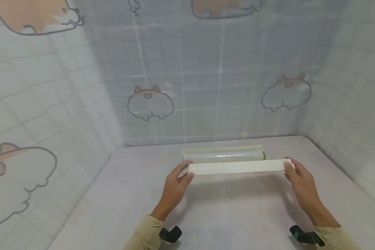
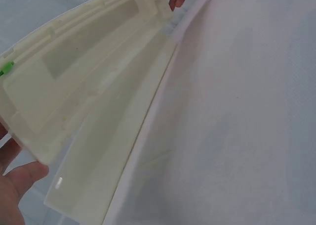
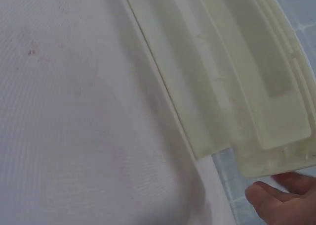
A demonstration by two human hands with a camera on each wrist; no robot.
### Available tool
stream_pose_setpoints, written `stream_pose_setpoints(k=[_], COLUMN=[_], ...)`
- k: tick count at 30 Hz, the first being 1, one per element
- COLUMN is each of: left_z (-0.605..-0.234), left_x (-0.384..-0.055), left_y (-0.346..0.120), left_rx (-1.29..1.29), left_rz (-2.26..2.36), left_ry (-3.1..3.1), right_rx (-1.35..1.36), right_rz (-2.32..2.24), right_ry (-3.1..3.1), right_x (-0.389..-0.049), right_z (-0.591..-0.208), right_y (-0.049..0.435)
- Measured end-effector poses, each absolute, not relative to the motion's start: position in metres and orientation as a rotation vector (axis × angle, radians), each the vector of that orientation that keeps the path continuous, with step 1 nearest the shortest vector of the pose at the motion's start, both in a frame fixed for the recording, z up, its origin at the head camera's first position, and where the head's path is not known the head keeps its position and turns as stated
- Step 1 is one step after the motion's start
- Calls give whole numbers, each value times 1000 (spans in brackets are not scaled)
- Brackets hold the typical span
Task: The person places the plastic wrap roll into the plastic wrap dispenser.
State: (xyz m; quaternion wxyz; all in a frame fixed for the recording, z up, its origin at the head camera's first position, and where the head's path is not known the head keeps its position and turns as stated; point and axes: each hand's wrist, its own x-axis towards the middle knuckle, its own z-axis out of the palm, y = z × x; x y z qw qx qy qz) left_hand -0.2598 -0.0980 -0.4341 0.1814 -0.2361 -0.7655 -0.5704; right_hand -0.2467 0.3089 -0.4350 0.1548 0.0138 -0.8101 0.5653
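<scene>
A long cream plastic lid (image 1: 237, 167) is held level above the table by its two ends. My left hand (image 1: 174, 187) grips its left end between thumb and fingers, and my right hand (image 1: 301, 185) pinches the right end. Just behind the lid stands a matching long box (image 1: 222, 150) with a roll of clear plastic wrap (image 1: 228, 155) lying in it. In the left wrist view, the lid's hollow underside (image 2: 98, 52) shows, with a small green piece (image 2: 7, 68) on its edge. The box's outer wall (image 3: 182, 86) appears below the lid in the right wrist view.
A pale cloth covers the table (image 1: 137, 194). Grey-white curtains with cartoon dogs (image 1: 200, 86) enclose it at the back and both sides. Dark bands (image 1: 170, 234) sit at both wrists over beige sleeves.
</scene>
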Motion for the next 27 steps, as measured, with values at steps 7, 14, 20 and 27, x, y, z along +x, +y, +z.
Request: stream_pose_setpoints(k=[7,14,20,27], left_z=[-424,-414,-411,-407], left_x=[-264,-270,-268,-269], left_y=[-103,-106,-110,-115], left_rx=[-625,-502,-518,-585], left_rz=[-1589,-1507,-1531,-1525], left_ry=[-2137,-2255,-2314,-2303], right_rx=[124,129,103,124], right_rz=[1600,1689,1558,1575], right_ry=[-2231,-2066,-2130,-2120], right_x=[-242,-245,-245,-246], right_z=[-425,-418,-419,-419], right_y=[306,302,299,296])
